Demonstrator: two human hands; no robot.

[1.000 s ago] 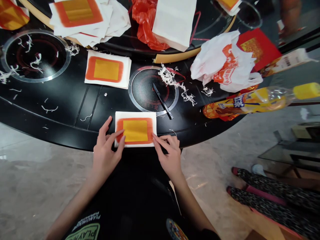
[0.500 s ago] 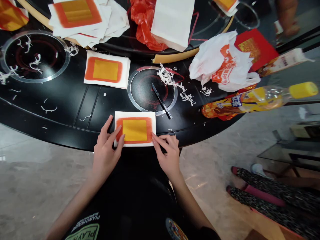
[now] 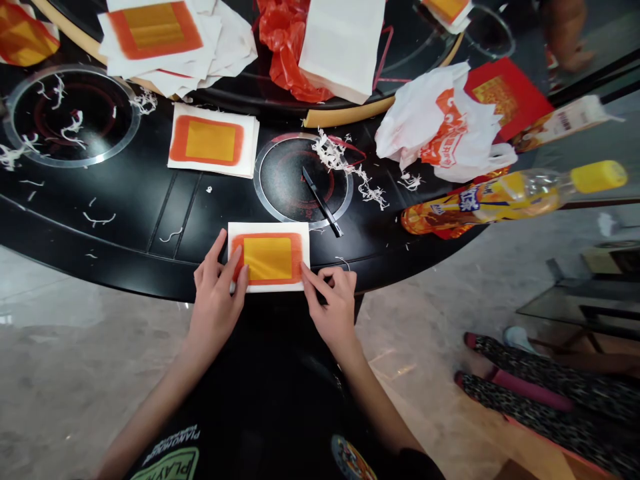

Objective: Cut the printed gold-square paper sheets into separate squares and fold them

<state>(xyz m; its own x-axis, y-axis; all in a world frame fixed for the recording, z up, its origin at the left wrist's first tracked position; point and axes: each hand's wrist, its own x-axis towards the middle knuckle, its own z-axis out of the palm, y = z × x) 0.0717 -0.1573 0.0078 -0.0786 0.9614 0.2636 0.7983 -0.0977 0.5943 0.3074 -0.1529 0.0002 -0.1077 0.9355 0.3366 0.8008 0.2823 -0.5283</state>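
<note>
A white sheet of joss paper [image 3: 267, 260] with an orange border and a gold square lies at the table's front edge; it may be a thin stack. On its left side rests my left hand [image 3: 217, 290], fingers spread, thumb and index fingertips on the orange border. My right hand [image 3: 333, 300] pinches the right edge between thumb and index finger, the other fingers curled. Behind the paper, a black craft knife [image 3: 323, 202] lies across a round hob ring [image 3: 270, 173]. A small stack of similar paper [image 3: 213, 141] sits further back on the left.
A larger paper pile [image 3: 220, 47], a red plastic bag [image 3: 285, 50] and a white paper block [image 3: 343, 47] stand at the back. White shreds [image 3: 333, 153] litter the black table [image 3: 125, 207]. On the right are a white plastic bag [image 3: 415, 113] and a drink bottle [image 3: 505, 197]; another person's legs [image 3: 525, 393] show.
Both hands and the paper stay almost in place. My left hand's fingers have shifted slightly on the sheet. The whole view has drifted a little.
</note>
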